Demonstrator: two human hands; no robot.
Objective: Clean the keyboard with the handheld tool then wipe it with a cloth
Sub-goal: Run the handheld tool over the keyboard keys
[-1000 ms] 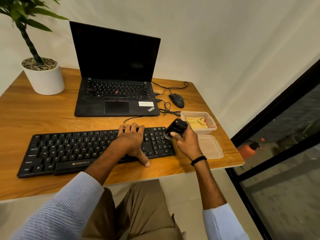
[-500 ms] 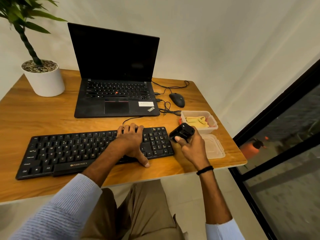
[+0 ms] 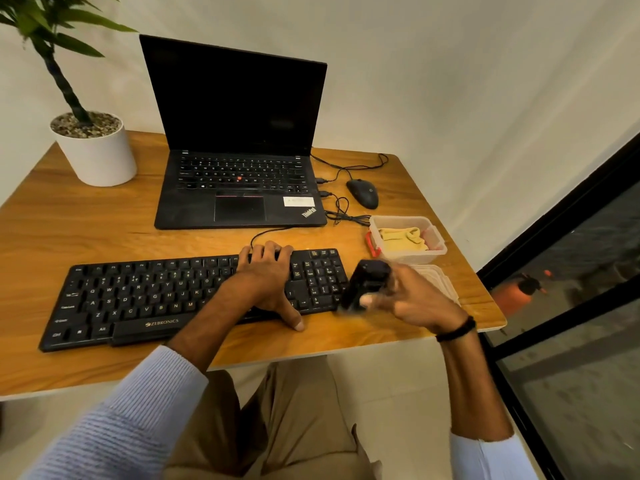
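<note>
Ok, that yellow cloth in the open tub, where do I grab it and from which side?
Pinch a raised fold near the middle of the cloth, coming straight down from above. The tub walls ring it, its top is open, and the bunched folds likely give an easy pinch.

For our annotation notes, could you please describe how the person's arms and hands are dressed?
Both arms wear light blue sleeves pushed up to bare the forearms. The left sleeve is plainly a ribbed knit; only the cuff end of the right sleeve shows. The right hand has a black band at its wrist. The left hand shows no ring or watch.
</note>
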